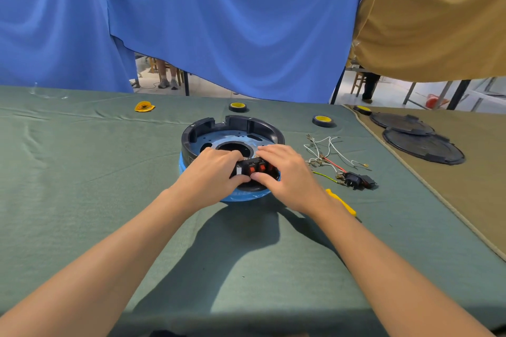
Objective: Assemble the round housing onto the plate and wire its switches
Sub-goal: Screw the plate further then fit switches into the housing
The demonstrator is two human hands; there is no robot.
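A black round housing [243, 124] sits on a blue-filmed plate [246, 195] in the middle of the green table. At its near wall is a black switch block [256, 167] with red rocker switches. My left hand [212, 172] grips the block's left end, thumb in front and fingers curled behind. My right hand [284, 169] grips its right end the same way. Both thumbs meet at the front of the block. A loose wire bundle [325, 156] with a black plug socket [356, 180] lies to the right, apart from the housing.
A yellow-handled tool [342, 202] lies by my right wrist. Three tape rolls [237, 107] [323, 120] [362, 109] sit at the back. Two black round lids [423, 145] rest on the tan cloth at right. A yellow scrap [143, 106] lies far left.
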